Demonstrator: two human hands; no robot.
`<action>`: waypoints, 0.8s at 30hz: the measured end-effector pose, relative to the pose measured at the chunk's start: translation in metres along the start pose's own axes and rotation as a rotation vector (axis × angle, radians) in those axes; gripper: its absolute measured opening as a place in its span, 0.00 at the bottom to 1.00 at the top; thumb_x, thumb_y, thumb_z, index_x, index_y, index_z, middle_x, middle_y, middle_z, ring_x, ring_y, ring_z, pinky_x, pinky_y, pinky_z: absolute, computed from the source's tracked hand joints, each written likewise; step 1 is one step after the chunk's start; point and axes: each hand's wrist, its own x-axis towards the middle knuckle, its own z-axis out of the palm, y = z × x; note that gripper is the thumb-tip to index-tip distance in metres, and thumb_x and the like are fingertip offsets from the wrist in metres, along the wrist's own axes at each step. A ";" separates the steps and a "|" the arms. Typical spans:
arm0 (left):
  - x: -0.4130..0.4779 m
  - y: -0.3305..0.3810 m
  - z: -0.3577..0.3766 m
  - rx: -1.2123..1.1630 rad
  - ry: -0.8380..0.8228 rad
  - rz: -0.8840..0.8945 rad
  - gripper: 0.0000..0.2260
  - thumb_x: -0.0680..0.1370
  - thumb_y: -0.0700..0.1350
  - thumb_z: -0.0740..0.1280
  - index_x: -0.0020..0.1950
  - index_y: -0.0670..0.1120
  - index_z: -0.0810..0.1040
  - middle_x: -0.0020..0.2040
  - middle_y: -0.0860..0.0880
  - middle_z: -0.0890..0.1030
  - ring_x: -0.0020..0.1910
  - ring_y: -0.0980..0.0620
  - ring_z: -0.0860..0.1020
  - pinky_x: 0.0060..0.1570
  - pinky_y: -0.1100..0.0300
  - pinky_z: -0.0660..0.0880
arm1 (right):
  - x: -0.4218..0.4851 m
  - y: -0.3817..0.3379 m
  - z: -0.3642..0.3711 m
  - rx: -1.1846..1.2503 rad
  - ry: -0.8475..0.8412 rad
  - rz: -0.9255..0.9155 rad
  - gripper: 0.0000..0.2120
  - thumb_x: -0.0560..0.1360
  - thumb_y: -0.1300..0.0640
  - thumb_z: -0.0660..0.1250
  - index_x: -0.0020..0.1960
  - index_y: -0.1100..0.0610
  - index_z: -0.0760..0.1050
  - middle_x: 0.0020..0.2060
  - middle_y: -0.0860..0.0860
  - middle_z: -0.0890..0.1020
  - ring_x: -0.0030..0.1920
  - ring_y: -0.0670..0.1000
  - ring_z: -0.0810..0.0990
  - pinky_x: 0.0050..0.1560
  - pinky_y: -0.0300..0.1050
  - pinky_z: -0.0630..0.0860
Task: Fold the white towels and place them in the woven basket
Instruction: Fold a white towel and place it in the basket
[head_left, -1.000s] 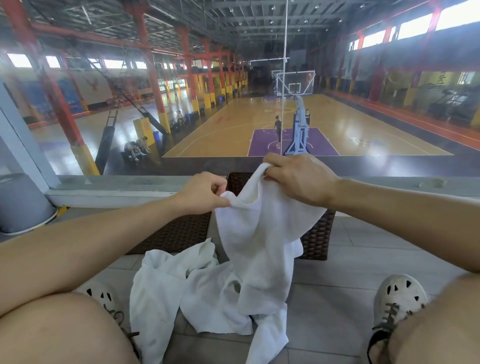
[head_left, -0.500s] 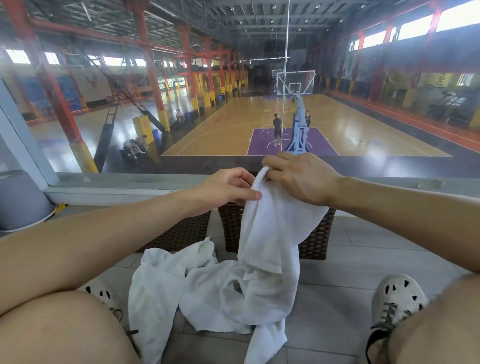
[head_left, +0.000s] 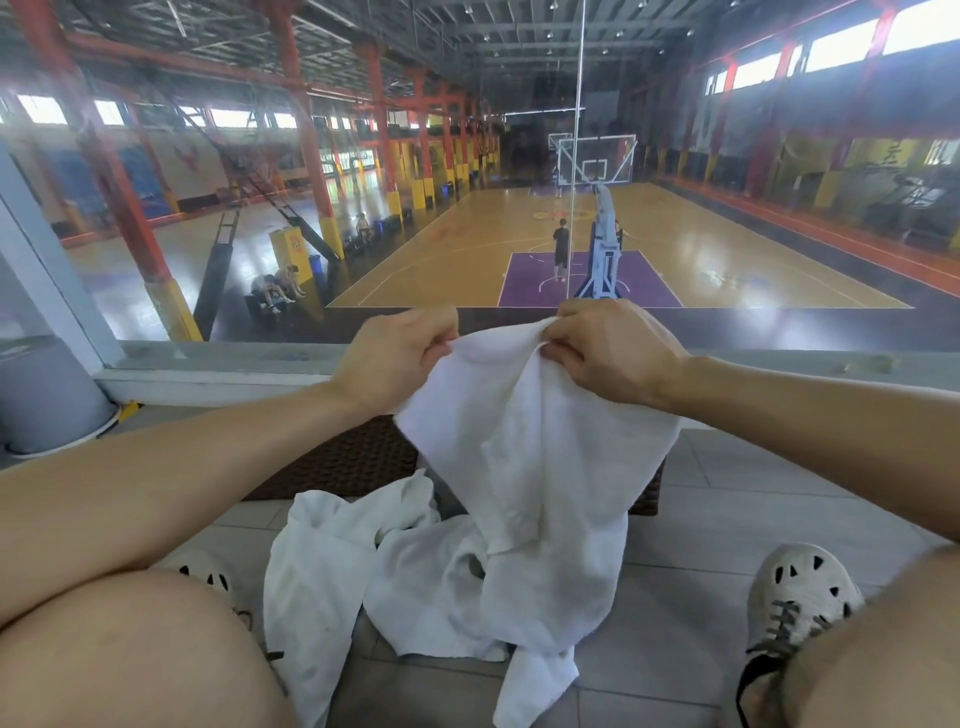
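- Left hand (head_left: 397, 358) and right hand (head_left: 610, 351) are pinching the top edge of a white towel (head_left: 540, 467), which is hanging limp below them.
- Towel is judged soft, light and floppy; corners are offering the best hold.
- Loose towels (head_left: 363, 561) are lying beneath the hands.
- Woven basket (head_left: 343, 460) is sitting beyond; contents are hidden.

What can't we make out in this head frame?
- Woven basket: the inside and most of the rim are hidden by the held towel and the left forearm; no telling if anything is in it.
- Fingers of the left hand and right hand: tips buried in cloth.
- Towel pile on the floor: count unclear, folds overlap.
- Left shoe: mostly behind the knee.
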 end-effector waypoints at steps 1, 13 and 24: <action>-0.001 -0.002 -0.001 -0.004 -0.003 0.079 0.06 0.79 0.38 0.66 0.48 0.50 0.77 0.47 0.54 0.84 0.42 0.48 0.82 0.42 0.46 0.80 | 0.002 0.002 0.002 0.034 0.012 0.062 0.14 0.83 0.48 0.64 0.51 0.52 0.86 0.44 0.48 0.82 0.44 0.56 0.81 0.48 0.56 0.80; 0.005 0.040 0.034 -0.556 -0.270 -0.141 0.14 0.72 0.51 0.83 0.56 0.58 0.85 0.71 0.55 0.76 0.58 0.55 0.80 0.56 0.57 0.80 | -0.002 -0.003 -0.005 0.036 0.051 0.016 0.12 0.84 0.53 0.65 0.53 0.54 0.87 0.45 0.49 0.80 0.43 0.55 0.80 0.42 0.51 0.76; 0.000 0.029 0.046 -0.164 -0.432 -0.085 0.23 0.77 0.58 0.78 0.30 0.52 0.71 0.27 0.56 0.68 0.32 0.56 0.70 0.36 0.62 0.62 | 0.003 0.000 0.001 0.027 0.025 0.119 0.12 0.84 0.51 0.66 0.52 0.53 0.87 0.44 0.49 0.81 0.45 0.57 0.81 0.48 0.54 0.79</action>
